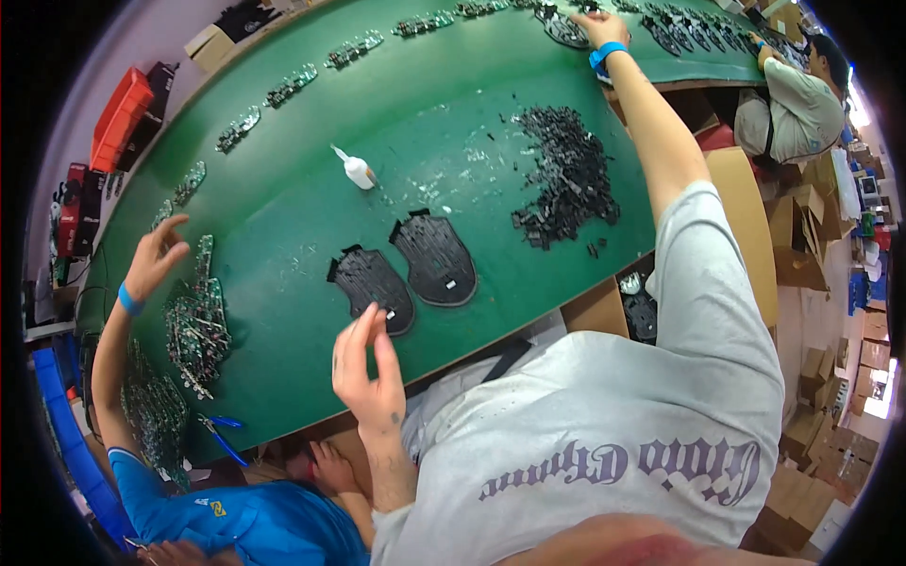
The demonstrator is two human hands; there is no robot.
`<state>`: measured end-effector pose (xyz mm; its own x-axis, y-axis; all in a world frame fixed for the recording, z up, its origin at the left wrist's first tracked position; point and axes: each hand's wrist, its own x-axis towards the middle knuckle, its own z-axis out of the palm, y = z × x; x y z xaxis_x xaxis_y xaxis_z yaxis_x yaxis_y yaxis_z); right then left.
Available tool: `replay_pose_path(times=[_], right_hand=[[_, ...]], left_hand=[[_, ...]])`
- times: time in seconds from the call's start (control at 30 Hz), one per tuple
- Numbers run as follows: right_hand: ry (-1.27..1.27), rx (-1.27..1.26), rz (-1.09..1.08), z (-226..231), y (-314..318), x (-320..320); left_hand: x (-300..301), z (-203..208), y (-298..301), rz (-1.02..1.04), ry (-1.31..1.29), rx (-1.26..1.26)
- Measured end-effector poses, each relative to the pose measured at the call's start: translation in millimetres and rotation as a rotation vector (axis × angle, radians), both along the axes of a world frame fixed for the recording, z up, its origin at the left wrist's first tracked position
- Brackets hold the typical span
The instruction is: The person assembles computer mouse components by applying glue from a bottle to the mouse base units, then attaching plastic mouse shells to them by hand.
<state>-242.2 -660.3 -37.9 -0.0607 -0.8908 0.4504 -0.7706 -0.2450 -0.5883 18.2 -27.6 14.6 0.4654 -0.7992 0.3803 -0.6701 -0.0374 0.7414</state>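
Note:
My left hand [366,370] hovers at the table's near edge, thumb apart from its loosely bent fingers, nothing visible in it. Just beyond its fingertips lies a black plastic shell [366,281]. A second black shell [434,257] lies beside it to the right; both are ribbed and shield-shaped. My right arm stretches to the far side, a blue band on its wrist. There my right hand [604,28] has its fingers on the edge of another black shell [564,28] with parts in it.
A pile of small black plastic parts [566,174] spreads at right centre. A white dropper bottle [359,173] stands mid-table. Circuit boards [355,50] line the far side; more boards [198,330] are heaped left, near blue-handled cutters [225,434]. A blue-shirted co-worker's hand [156,257] reaches in; another person [802,104] sits far right.

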Motion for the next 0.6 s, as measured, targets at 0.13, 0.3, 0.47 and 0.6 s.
replay_pose_path(times=[0.13, 0.3, 0.47, 0.6], right_hand=[[-0.216, 0.486, 0.679, 58, 104, 41], [0.221, 0.305, 1.076, 108, 279, 33], [0.293, 0.291, 0.947, 97, 312, 13], [0.213, 0.286, 0.830, 82, 323, 6]], left_hand=[[6, 15, -49, -0.092, -0.291, 0.103], [2, 7, -76, -0.083, -0.411, 0.261], [-3, -3, -78, 0.001, -0.455, 0.267], [1, 1, -76, 0.023, -0.317, 0.216]])
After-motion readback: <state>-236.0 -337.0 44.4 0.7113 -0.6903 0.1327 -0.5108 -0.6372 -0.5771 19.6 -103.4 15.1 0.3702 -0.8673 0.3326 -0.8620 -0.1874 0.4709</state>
